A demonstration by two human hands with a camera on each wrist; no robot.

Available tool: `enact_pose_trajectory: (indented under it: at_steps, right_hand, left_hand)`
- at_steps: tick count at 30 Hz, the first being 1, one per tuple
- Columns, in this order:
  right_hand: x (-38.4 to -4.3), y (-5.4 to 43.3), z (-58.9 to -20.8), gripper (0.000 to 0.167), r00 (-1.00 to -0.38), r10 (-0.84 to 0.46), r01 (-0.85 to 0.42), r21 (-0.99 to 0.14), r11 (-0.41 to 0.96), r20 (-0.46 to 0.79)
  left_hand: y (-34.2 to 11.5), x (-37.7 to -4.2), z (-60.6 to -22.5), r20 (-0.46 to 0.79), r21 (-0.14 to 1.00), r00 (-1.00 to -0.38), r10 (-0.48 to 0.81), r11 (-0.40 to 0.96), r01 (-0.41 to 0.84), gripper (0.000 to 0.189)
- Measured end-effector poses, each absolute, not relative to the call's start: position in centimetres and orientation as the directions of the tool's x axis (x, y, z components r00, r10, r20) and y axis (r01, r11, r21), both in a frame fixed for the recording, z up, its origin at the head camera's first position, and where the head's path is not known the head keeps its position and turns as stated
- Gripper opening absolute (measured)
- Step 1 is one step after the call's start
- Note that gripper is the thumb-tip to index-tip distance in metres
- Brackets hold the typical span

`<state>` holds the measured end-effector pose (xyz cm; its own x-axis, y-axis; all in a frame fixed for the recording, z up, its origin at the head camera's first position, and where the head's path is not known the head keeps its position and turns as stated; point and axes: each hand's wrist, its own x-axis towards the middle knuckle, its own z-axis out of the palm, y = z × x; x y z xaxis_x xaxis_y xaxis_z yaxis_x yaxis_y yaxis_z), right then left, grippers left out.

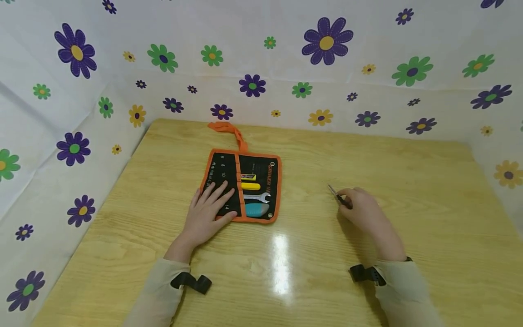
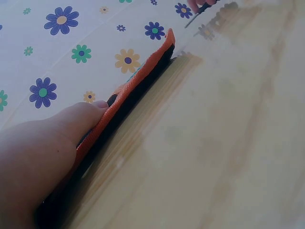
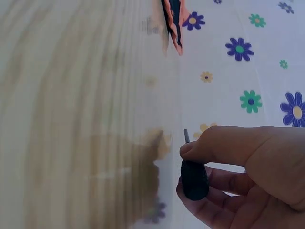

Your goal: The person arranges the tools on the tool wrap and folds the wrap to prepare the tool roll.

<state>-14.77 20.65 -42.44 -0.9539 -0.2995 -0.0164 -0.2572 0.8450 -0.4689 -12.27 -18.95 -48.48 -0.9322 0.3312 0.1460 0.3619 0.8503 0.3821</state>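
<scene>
A black tool pouch with orange edging [image 1: 274, 181] lies on the table, left of centre. My left hand [image 1: 204, 217] rests on its left part with the fingers spread; in the left wrist view the thumb lies along the orange edge. From the pouch's pockets stick out an open-end wrench [image 1: 261, 197], a teal handle [image 1: 256, 209], a yellow handle [image 1: 250, 186] and a small yellow-and-black item [image 1: 248, 177]. Right of the pouch, my right hand [image 1: 363, 211] pinches a small screwdriver by its black handle [image 3: 194, 181], its metal shaft pointing away towards the upper left.
An orange strap [image 1: 230, 128] trails from the pouch's far edge towards the back of the wooden table [image 1: 302, 272]. A white flowered cloth [image 1: 286, 63] hangs behind the table and along its sides. Black bands [image 1: 196, 282] sit on both wrists.
</scene>
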Motion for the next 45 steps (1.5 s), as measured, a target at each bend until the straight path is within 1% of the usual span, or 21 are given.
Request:
enact_pose_trajectory:
  at_steps: [4,11,18,22,27,34,38,43,45]
  right_hand:
    - [-15.5,18.5,-42.1,0.027,-0.936,-0.351,-0.323,-0.478,0.817,0.032]
    - [-17.7,14.0,-41.4,0.022,-0.884,-0.453,-0.454,-0.450,0.769,0.118]
    - [-20.0,9.4,-41.6,0.020,-0.878,-0.460,-0.463,-0.469,0.752,0.131]
    - [-21.4,7.6,-41.9,0.021,-0.864,-0.486,-0.489,-0.450,0.747,0.132]
    - [-22.4,6.1,-42.3,0.020,-0.849,-0.513,-0.514,-0.426,0.744,0.130]
    - [-23.3,5.0,-42.8,0.020,-0.834,-0.545,-0.526,-0.434,0.732,0.092]
    - [-23.7,4.5,-43.3,0.020,-0.832,-0.548,-0.531,-0.423,0.734,0.093]
    - [-24.2,3.9,-44.1,0.019,-0.820,-0.556,-0.566,-0.340,0.751,0.138]
    - [-24.2,3.7,-44.1,0.019,-0.816,-0.558,-0.574,-0.327,0.750,0.152]
  left_hand:
    - [-19.0,-12.1,-48.5,0.139,0.382,-0.934,0.329,0.852,0.357,0.065]
    - [-19.0,-12.2,-48.6,0.121,0.377,-0.937,0.327,0.858,0.348,0.065]
    - [-19.0,-12.2,-48.7,0.135,0.380,-0.936,0.326,0.855,0.352,0.065]
    - [-19.0,-12.2,-48.6,0.152,0.383,-0.932,0.330,0.850,0.363,0.065]
    - [-19.0,-12.2,-48.7,0.147,0.377,-0.932,0.332,0.852,0.363,0.065]
    - [-19.1,-12.3,-48.7,0.147,0.376,-0.934,0.324,0.856,0.356,0.065]
    - [-19.1,-12.4,-48.6,0.147,0.375,-0.935,0.324,0.856,0.356,0.065]
    - [-19.1,-12.3,-48.6,0.152,0.372,-0.932,0.328,0.855,0.362,0.065]
    - [-19.1,-12.3,-48.7,0.155,0.375,-0.931,0.329,0.853,0.364,0.065]
